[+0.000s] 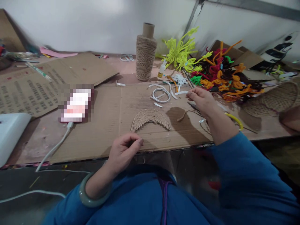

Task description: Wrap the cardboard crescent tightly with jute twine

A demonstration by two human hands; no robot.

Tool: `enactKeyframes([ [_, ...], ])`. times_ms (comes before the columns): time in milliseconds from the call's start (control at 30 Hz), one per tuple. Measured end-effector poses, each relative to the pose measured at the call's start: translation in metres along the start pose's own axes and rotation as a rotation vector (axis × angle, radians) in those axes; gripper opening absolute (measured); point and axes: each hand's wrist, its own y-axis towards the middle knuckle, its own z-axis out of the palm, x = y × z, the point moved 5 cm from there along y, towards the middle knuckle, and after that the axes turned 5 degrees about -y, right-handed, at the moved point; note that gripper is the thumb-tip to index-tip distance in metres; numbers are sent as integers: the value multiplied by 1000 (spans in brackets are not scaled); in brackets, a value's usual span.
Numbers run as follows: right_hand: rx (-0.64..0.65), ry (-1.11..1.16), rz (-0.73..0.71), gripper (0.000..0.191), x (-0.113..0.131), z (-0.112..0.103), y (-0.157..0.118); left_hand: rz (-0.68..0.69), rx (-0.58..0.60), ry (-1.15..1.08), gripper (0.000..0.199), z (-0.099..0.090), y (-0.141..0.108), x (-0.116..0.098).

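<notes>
My left hand [125, 150] is curled at the cardboard's front edge, thumb close to the bent fingers, with nothing visible in it. Just beyond it lies an arch of coiled jute rope [150, 118], its rows side by side. Further right, my right hand [202, 100] is closed in a pinch above the board. Its fingertips meet the end of a white strip [181, 92]; whether they grip it or something smaller, I cannot make out. Left of that hand are a coil of white cord [161, 95] and short white scraps. A loose jute strand [187, 113] runs beneath the right hand.
A jute twine spool [146, 57] stands at the back beside a small glue bottle [161, 70]. Yellow-green [181, 53] and orange pipe-cleaner flowers [220, 78] crowd the back right. At left lie a phone [77, 104] on a white cable and a printed cardboard sheet [30, 90].
</notes>
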Motion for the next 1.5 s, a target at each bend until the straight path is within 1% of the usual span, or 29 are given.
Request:
enactKeyframes([
  [100,75,294,-26,26,9,1,-19,-24,-6,-54,20,0,-2,6],
  [167,162,521,-75,30,24,1,-35,-37,-40,-76,17,-2,-3,7],
  [200,211,582,-115,31,35,1,-46,-33,-57,-75,15,-2,-4,7],
  [233,251,602,-172,29,48,0,-58,-16,-67,-68,14,-3,-5,4],
  [267,314,583,-244,25,63,0,-71,17,-66,-55,20,-2,-5,0],
  [333,421,514,-464,19,97,-1,-101,109,-19,-6,33,1,-5,-10],
  [367,468,496,-579,17,113,-1,-115,163,22,34,32,4,-6,-16],
  [400,490,475,-677,17,125,-1,-127,211,69,84,25,7,-6,-21],
  [433,477,463,-767,17,135,-3,-137,250,109,138,17,10,-7,-25],
  [467,455,430,-823,17,141,-4,-143,280,140,191,12,12,-8,-28],
  [533,383,355,-875,17,143,-5,-147,318,170,274,16,14,-9,-33],
  [600,336,283,-878,17,138,-6,-145,346,176,325,16,15,-11,-35],
  [700,318,231,-877,18,130,-6,-144,395,186,372,16,16,-14,-38],
  [867,287,198,-866,18,126,-8,-147,419,145,353,12,14,-13,-37],
  [933,270,178,-846,18,121,-10,-141,404,112,351,11,11,-13,-35],
  [1000,222,139,-769,18,109,-14,-124,389,56,353,11,4,-13,-33],
  [1033,183,107,-705,19,100,-17,-111,382,28,357,11,1,-14,-32],
  [1100,68,28,-525,19,79,-21,-79,370,-3,367,12,-5,-15,-27],
  [1167,-68,-78,-341,20,56,-24,-45,359,-4,381,13,-8,-16,-22],
  [1267,-179,-223,-155,22,31,-19,-1,364,2,403,14,-8,-16,-15],
  [1333,-190,-309,-106,25,21,-10,20,382,16,416,14,-7,-16,-14],
  [1433,-138,-306,-90,13,9,3,42,403,31,431,14,-5,-16,-15],
  [1500,-117,-235,-87,30,3,5,51,413,41,437,15,-5,-16,-16],
])
